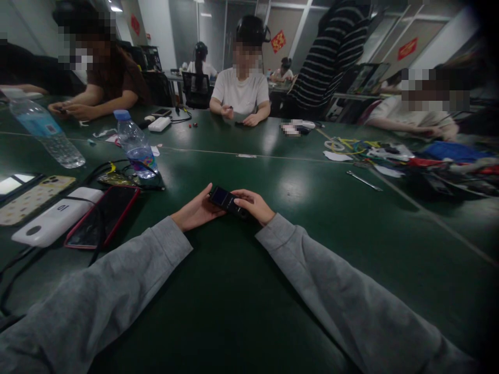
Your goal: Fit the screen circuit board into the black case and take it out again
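Note:
A small black device (230, 201) with a dark screen at its left end is held between both hands above the green table (218, 301). My left hand (198, 209) grips the screen end, its thumb along the upper edge and its other fingers partly hidden beneath. My right hand (253, 205) is closed round the other end, with a fingertip on the front face near the buttons. The device lies slightly tilted, its right end lower in view.
Left: a red-edged phone (104, 215), a white power bank (58, 215), a patterned phone case (37, 200), cables, and two bottles (136, 148) (49, 130). Right: a wrench (364, 181) and a heap of cables and cloth (448, 161). Several people sit around; one person (241, 93) is opposite.

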### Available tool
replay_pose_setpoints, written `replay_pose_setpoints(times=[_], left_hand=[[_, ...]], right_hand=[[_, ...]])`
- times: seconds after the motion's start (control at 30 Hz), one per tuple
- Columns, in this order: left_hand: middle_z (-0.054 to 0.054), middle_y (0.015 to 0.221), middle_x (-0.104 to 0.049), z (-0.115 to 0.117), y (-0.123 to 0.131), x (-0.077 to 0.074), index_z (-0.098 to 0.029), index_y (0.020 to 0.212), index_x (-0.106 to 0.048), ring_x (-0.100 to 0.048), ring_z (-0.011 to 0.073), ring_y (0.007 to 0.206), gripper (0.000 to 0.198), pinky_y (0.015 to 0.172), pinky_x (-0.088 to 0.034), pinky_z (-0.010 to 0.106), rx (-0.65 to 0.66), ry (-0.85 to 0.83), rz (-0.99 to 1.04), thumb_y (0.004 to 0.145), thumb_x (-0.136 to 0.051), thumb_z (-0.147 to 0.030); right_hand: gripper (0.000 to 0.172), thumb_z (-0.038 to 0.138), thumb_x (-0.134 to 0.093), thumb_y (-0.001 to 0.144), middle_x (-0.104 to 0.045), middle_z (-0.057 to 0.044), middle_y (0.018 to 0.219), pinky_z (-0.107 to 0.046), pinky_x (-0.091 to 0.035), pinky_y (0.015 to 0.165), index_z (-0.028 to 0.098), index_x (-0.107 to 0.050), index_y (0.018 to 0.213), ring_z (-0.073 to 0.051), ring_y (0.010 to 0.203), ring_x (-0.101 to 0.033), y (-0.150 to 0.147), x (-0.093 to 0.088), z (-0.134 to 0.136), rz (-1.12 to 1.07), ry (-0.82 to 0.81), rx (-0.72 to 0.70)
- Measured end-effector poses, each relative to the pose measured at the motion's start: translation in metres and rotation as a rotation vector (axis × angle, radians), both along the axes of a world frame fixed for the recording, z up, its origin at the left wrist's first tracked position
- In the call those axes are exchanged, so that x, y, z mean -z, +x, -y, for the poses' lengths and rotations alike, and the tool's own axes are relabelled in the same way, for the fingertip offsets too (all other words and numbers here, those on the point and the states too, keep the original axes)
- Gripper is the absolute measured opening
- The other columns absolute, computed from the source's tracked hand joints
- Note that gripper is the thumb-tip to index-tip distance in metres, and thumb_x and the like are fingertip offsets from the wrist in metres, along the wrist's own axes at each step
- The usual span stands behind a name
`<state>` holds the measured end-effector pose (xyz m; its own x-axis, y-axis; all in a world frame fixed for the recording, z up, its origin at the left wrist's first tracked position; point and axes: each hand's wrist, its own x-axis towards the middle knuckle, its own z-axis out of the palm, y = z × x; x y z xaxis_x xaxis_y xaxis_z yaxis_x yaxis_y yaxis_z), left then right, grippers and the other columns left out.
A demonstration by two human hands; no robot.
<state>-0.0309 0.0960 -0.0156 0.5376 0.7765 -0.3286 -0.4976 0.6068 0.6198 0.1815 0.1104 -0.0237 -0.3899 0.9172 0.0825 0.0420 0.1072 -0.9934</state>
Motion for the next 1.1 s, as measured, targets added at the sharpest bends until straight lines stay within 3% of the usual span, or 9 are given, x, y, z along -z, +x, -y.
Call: replay_pose_setpoints(times=[0.17,0.37,0.5,0.7,0.87,1.1], left_hand=[[0.011,0.109,-0.069,-0.001,0.001,-0.001,-0.015,0.107,-0.065,-0.063,0.0212,0.109,0.035,0.104,-0.044,0.038,-0.018,0.009,0.007,0.095,-0.052,-0.045],[0.013,0.112,-0.068,-0.001,0.002,0.000,-0.014,0.117,-0.062,-0.062,0.0218,0.112,0.036,0.108,-0.040,0.039,0.030,0.036,0.004,0.097,-0.048,-0.039],[0.013,0.113,-0.067,0.000,0.003,-0.002,-0.013,0.120,-0.061,-0.062,0.0216,0.111,0.037,0.107,-0.040,0.038,0.020,0.030,-0.010,0.098,-0.046,-0.038],[0.011,0.107,-0.067,0.000,0.004,-0.002,-0.014,0.113,-0.064,-0.064,0.0193,0.100,0.032,0.100,-0.044,0.036,-0.041,-0.007,0.002,0.097,-0.048,-0.037],[0.009,0.105,-0.068,0.000,0.003,0.001,-0.015,0.108,-0.065,-0.063,0.0180,0.101,0.028,0.100,-0.045,0.035,-0.040,0.002,0.032,0.097,-0.048,-0.035],[0.008,0.103,-0.069,-0.001,0.002,0.004,-0.017,0.104,-0.067,-0.063,0.0179,0.100,0.031,0.098,-0.045,0.034,-0.043,0.007,0.034,0.096,-0.051,-0.042]], right_hand=[[0.037,0.047,-0.068,0.076,-0.069,-0.004,0.101,-0.043,-0.047,0.095,0.022,-0.066,0.103,-0.021,0.097,-0.063,-0.002,0.006,-0.001,0.019,0.071,0.067],[0.033,0.049,-0.061,0.082,-0.067,-0.004,0.100,-0.044,-0.044,0.098,0.022,-0.066,0.099,-0.023,0.100,-0.061,0.001,0.010,-0.002,0.141,0.267,0.204],[0.036,0.051,-0.056,0.088,-0.066,-0.008,0.106,-0.043,-0.045,0.097,0.021,-0.063,0.108,-0.023,0.103,-0.061,-0.001,0.003,0.007,0.157,0.347,0.208],[0.055,0.049,-0.073,0.076,-0.062,-0.012,0.113,-0.049,-0.046,0.096,0.022,-0.056,0.121,-0.029,0.107,-0.058,-0.004,-0.003,0.017,0.398,0.662,0.190],[0.049,0.041,-0.068,0.081,-0.062,-0.011,0.109,-0.050,-0.048,0.091,0.023,-0.054,0.124,-0.029,0.103,-0.058,-0.007,-0.002,0.019,0.501,0.791,0.178],[0.050,0.040,-0.065,0.082,-0.064,-0.012,0.112,-0.051,-0.047,0.093,0.023,-0.051,0.127,-0.030,0.103,-0.058,-0.008,-0.006,0.024,0.487,0.902,0.200]])
